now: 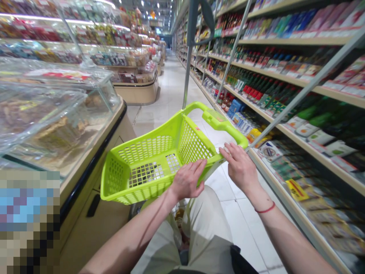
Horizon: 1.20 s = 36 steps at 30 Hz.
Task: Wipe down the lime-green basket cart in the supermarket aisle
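Nearest to the camera I see the person's beige cloth trousers (205, 232), with both bare forearms reaching forward over them. A thin red cord bracelet (265, 209) circles the right wrist.

1. Left hand (188, 179): closed. The fingers curl over the near rim of the lime-green perforated plastic shopping basket (145, 150) and the thumb presses in from below, so this hand grips the rim.
2. Right hand (241, 166): the fingers lie extended across the near right corner of the same rim, touching it. The thumb is hidden, so I cannot tell whether this hand clamps the rim or merely rests on it.
3. Basket position: held off the ground and tilted, its open top turned toward the camera. Its moulded green carry handle (219, 121) stands at the far right side, just beyond the right hand. The basket hangs over the pale tiled aisle floor (168, 95).

To the left, just beside the basket, stands a beige counter with a clear glass display case (57, 114) holding brown foodstuffs. To the right run long beige shelves (299, 82) stocked with bottles and packets. Farther down the aisle, lit round display stands (137, 82) hold more packaged goods.
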### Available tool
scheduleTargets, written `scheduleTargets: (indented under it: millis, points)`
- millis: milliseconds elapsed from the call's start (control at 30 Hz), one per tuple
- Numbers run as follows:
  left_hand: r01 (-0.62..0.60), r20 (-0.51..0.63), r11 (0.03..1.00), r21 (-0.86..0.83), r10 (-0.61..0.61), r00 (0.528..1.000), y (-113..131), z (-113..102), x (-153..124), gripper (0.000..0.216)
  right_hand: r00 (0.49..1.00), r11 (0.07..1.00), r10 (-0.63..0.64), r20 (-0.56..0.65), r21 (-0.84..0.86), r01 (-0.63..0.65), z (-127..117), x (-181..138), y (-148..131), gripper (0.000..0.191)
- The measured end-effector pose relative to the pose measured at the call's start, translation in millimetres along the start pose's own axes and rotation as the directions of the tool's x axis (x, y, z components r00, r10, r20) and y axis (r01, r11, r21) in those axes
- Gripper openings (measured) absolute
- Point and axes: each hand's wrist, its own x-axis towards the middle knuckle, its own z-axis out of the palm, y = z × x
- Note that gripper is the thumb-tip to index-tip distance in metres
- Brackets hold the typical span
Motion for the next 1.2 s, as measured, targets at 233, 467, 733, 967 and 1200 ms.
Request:
scheduleTargets:
  millis: [233,467,733,967,1200]
  points:
    - [0.002,-0.016,1.000,-0.005,-0.002,1.000,-2,3,0,0.075,0.995,0.992,0.072,-0.064,-0.103,-0.078,-1,6,32,0.049]
    - [-0.004,-0.023,1.000,-0.004,0.004,1.000,-1,2,-2,0.075,0.991,0.994,0.097,-0.088,-0.049,-0.102,1,1,9,0.055]
    - [-0.009,-0.025,1.000,0.010,0.009,1.000,1,-1,-1,0.075,1.000,0.999,0.013,0.013,0.043,-0.014,3,-5,-30,0.054]
    - [-0.001,-0.049,1.000,0.017,0.002,0.999,2,0,-1,0.075,0.995,0.996,-0.043,0.090,0.079,0.036,4,-8,-51,0.057]
    - [-0.006,-0.032,1.000,-0.006,0.006,0.999,1,-1,-1,0.075,0.997,0.998,-0.052,0.059,0.034,0.050,2,-4,-27,0.054]
